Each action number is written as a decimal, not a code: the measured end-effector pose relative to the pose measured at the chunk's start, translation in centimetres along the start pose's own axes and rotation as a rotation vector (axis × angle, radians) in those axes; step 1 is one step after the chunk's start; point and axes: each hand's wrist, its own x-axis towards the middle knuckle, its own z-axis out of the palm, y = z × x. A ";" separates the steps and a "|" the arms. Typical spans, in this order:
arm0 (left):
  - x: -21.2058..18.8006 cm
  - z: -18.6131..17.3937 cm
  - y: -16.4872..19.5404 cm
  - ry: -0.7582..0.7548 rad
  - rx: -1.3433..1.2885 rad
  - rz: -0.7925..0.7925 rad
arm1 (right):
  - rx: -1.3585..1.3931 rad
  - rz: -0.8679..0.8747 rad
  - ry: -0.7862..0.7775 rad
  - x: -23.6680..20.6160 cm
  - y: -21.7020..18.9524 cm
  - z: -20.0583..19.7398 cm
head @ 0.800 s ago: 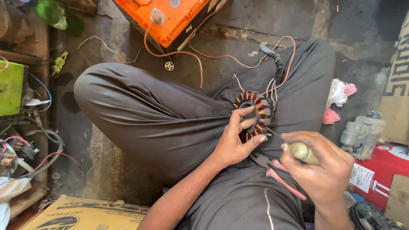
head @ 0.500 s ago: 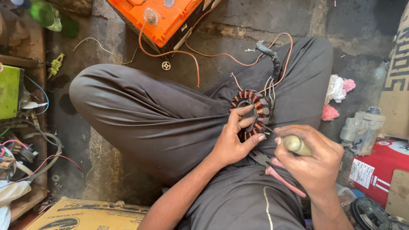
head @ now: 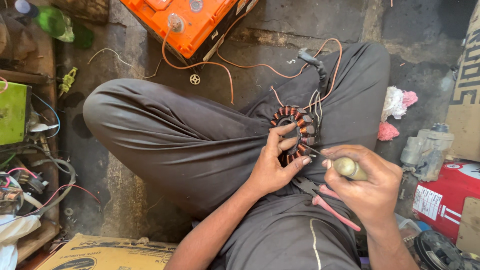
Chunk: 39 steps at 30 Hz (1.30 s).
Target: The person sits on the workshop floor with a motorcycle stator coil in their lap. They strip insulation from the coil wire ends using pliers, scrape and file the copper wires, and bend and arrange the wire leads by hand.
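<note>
Copper-wound stator: resting on your lap.
Left hand: your fingers clamped on the stator.
Right hand: closed around a yellow-handled tool.
Pliers: on your lap, under the right hand.

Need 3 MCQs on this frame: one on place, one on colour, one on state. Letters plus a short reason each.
1. Where does the stator with copper coils rest?
A. on the person's lap
B. on the orange battery
C. on the cardboard box

2. What colour are the handles of the pliers lying on the lap?
A. blue
B. pink
C. black

3. What is the right hand doing?
A. lying open and bare
B. gripping a tool by its pale handle
C. pulling the orange wire

Key:
1 A: the stator sits on the dark trousers, steadied by the left hand.
2 B: the handles show pink below the right hand.
3 B: the fingers close round the pale handle, with the thin metal tip pointing at the stator.
</note>
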 end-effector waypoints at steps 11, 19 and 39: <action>-0.1 0.2 -0.4 -0.019 0.055 0.019 | -0.375 -0.368 -0.169 0.8 -2.2 0.3; 0.2 0.2 -0.4 -0.042 0.050 -0.002 | -0.458 -0.146 -0.204 1.3 -3.0 1.0; 0.7 -2.7 -1.2 0.065 -0.740 -0.022 | 0.424 0.027 0.265 -0.9 -1.5 -3.6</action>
